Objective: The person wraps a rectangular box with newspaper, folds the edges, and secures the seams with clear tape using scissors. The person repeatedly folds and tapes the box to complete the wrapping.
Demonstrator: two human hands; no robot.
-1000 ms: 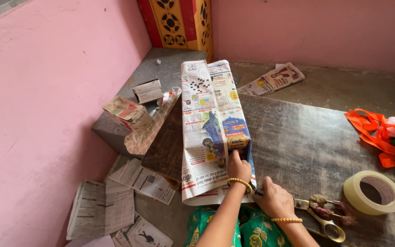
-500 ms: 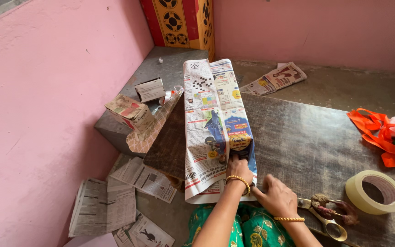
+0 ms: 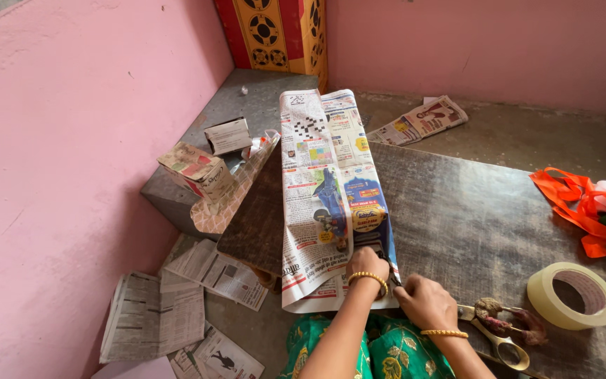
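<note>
A: What am I looking at through the head camera?

B: I am looking down at a long bundle wrapped in newspaper [image 3: 327, 189], lying lengthwise on a dark, scuffed wooden table [image 3: 471, 224]. The paper is thin, printed and creased, folded over into a flat, oblong shape, with its near end hanging over the table edge.

A: What are the hands doing?

B: The left hand [image 3: 367, 264] is pressing down on the near end of the bundle, fingers curled onto the paper. The right hand [image 3: 426, 303] is resting just beside it at the paper's right corner, fingers bent and pinching the paper's edge; whether anything else is in that grip I cannot tell. Each wrist is wearing one beaded gold bangle.

A: And around them?

B: One pair of scissors [image 3: 499, 337] with yellowish metal handles is lying near the right hand, a brownish tuft lying across them. One round roll of clear tape [image 3: 573, 296] is sitting flat further right. A tangle of glossy orange, red and green ribbon [image 3: 590, 210] is lying at the table's right edge. Two small cardboard boxes [image 3: 198, 172] are standing on a grey stone ledge at the left. Several loose newspaper sheets [image 3: 177, 302] are lying on the floor, and one folded newspaper [image 3: 419, 121] is lying beyond the table. The walls are matt pink plaster.
</note>
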